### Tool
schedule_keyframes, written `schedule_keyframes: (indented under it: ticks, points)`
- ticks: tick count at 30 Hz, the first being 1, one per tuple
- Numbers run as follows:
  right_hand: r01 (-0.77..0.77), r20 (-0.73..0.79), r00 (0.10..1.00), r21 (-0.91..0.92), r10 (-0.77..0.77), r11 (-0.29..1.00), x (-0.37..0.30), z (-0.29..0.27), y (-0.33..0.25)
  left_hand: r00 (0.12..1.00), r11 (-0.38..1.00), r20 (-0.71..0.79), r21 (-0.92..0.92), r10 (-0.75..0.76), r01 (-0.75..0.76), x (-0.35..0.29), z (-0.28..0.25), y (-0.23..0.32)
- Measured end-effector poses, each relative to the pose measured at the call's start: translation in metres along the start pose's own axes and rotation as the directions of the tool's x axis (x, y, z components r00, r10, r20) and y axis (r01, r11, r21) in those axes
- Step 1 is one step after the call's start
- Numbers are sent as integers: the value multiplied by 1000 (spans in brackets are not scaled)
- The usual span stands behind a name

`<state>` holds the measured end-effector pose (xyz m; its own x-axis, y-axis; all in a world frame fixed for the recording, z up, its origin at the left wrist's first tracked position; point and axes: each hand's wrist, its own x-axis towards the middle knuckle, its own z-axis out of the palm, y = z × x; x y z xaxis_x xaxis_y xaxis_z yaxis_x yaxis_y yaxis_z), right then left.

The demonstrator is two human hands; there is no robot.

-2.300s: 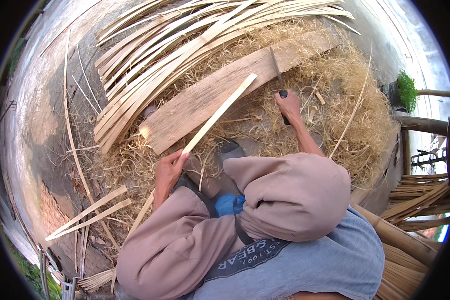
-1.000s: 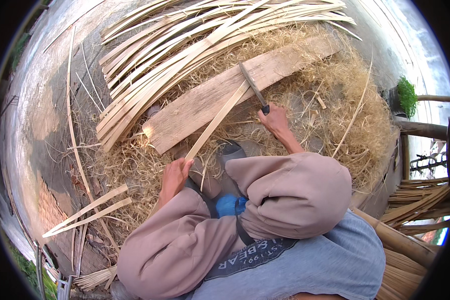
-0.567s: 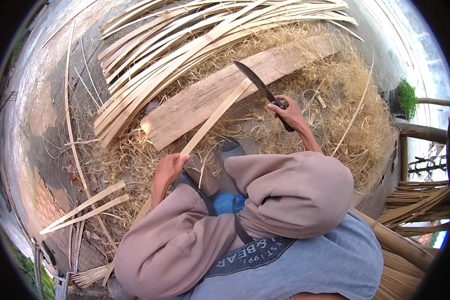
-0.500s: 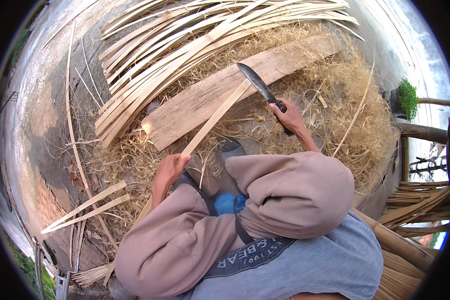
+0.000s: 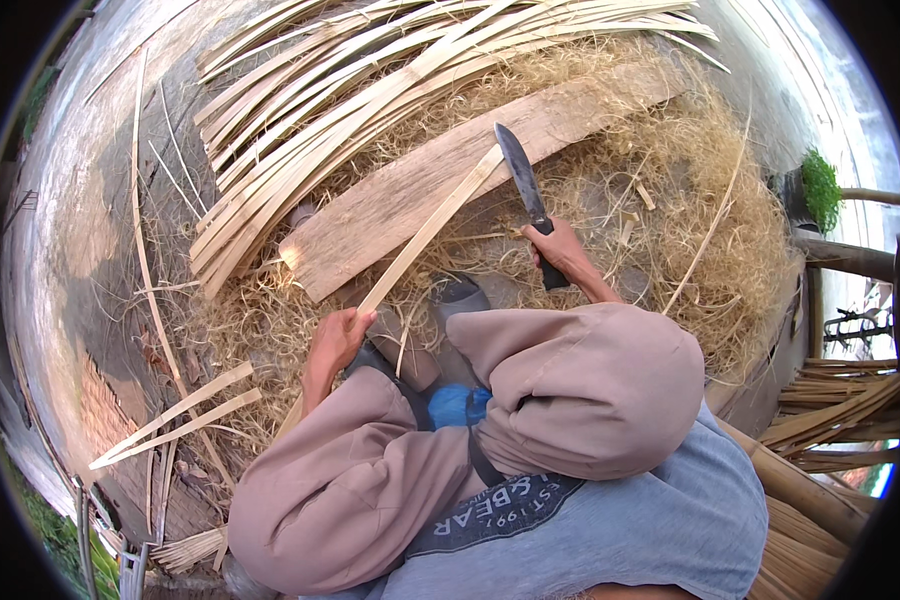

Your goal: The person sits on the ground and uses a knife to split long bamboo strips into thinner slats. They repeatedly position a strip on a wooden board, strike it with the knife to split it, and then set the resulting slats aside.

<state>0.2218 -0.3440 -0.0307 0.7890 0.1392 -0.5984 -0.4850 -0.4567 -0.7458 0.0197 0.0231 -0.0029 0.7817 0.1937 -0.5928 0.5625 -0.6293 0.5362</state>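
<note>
My left hand [image 5: 337,342] is closed around a pale, flat bamboo strip [image 5: 432,230]. The strip slants up and to the right from my fingers, and its far end lies over the wooden plank [image 5: 400,190]. In my right hand [image 5: 562,250] is a knife [image 5: 518,170] with a broad dark blade and a black handle. Its blade points up and away from me, beside the far end of the strip; whether the two touch I cannot tell. Beneath strip and blade, the plank lies tilted across the ground.
A large bundle of split strips [image 5: 370,110] lies beyond the plank. Curly shavings [image 5: 690,220] cover the ground around it. Two short strips [image 5: 175,425] rest at the left. More bamboo strips [image 5: 835,410] and a thick pole [image 5: 805,485] are at the right.
My right hand has turned the knife more upright and shifted slightly left and nearer. The blade tip has moved to the right. My left hand and the strip have hardly moved.
</note>
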Motion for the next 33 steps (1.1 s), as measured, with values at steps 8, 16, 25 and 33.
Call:
schedule_keyframes:
  ticks: [8, 16, 25, 33]
  points:
    - [42, 100, 995, -123, -30, 992, -14, 9, 23, 1000, 1000, 4, 18, 22, -22, 7, 4, 7]
    - [299, 213, 949, -363, -234, 883, -39, 64, 28, 991, 899, -127, -429, 39, -90, -7, -1, 5]
    - [105, 130, 988, -191, -81, 976, 1, 35, -1, 846, 981, -527, 193, 83, 24, -203, -6, -224]
    - [154, 106, 984, -86, -145, 984, -8, 60, -1, 803, 986, -588, -49, 102, -161, -127, 16, -159]
